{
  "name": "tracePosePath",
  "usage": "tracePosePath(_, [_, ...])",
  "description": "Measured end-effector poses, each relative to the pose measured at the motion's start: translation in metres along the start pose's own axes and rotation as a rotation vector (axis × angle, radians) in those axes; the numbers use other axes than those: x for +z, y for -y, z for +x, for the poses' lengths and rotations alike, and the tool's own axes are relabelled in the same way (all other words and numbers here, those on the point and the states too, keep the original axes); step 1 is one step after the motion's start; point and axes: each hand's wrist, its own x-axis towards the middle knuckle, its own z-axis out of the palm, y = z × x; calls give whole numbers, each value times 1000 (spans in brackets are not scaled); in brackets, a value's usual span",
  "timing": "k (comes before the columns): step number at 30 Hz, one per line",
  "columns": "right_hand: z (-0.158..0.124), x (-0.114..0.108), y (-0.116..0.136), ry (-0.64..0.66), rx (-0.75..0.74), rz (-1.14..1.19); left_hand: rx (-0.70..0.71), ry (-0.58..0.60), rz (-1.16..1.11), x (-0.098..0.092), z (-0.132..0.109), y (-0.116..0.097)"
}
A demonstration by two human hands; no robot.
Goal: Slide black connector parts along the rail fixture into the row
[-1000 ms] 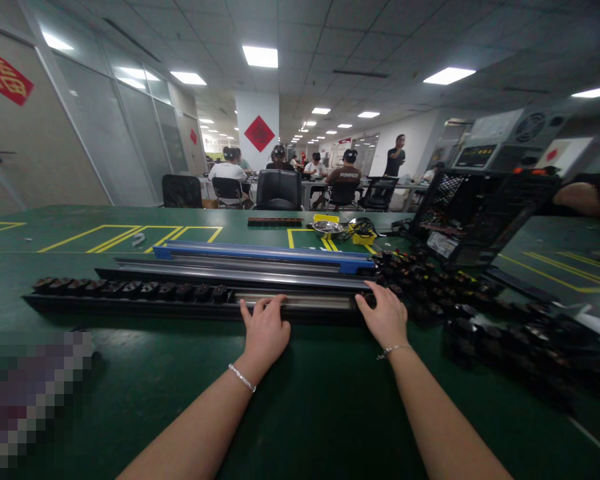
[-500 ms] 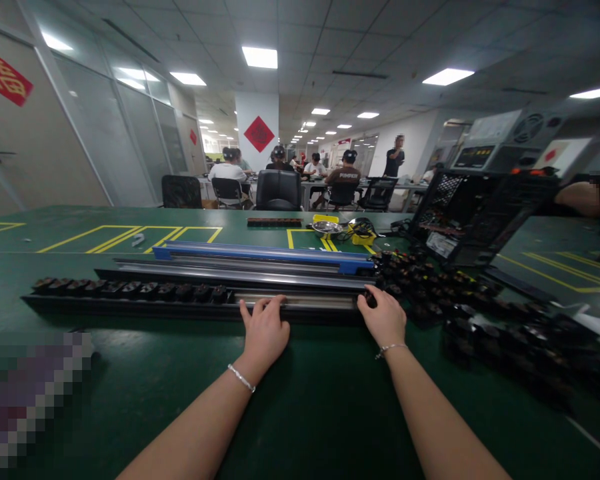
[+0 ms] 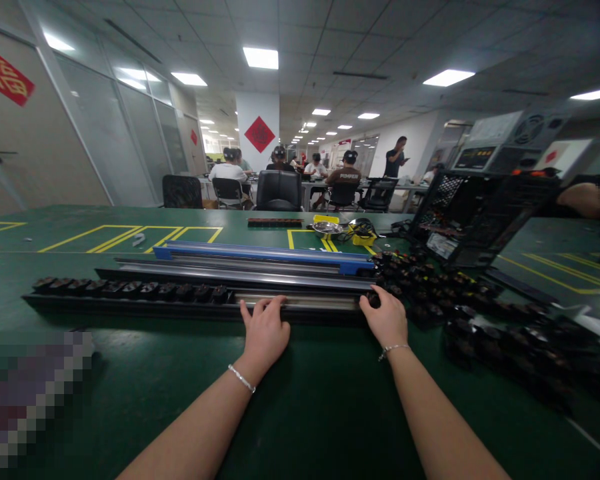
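A long black rail [image 3: 130, 311] lies crosswise on the green table, with a row of small black socket modules [image 3: 167, 291] filling its left part. A bare metallic channel [image 3: 320, 302] shows in its right part. My left hand [image 3: 266, 327] rests with spread fingers on the rail, just right of the last module in the row. At the rail's right end, my right hand [image 3: 387, 319] has its thumb and forefinger curved round a small black module [image 3: 373, 301], mostly hidden by the fingers.
Behind lie another dark rail [image 3: 240, 274] and a blue rail [image 3: 260, 253]. Many black modules [image 3: 425, 280] are heaped at right, before an open computer case [image 3: 473, 213]. Yellow containers [image 3: 363, 235] and a metal bowl [image 3: 327, 228] stand farther back. People sit beyond the table.
My right hand has shifted very slightly to the right at the rail's end. My left hand stays in place on the rail.
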Motion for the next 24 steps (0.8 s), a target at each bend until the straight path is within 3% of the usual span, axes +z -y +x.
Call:
tracePosePath(13, [2, -1, -4, 17, 13, 55, 12, -10, -12, 2, 0, 3])
tracePosePath(24, [5, 2, -8, -76, -6, 126, 8, -24, 2, 4, 0, 3])
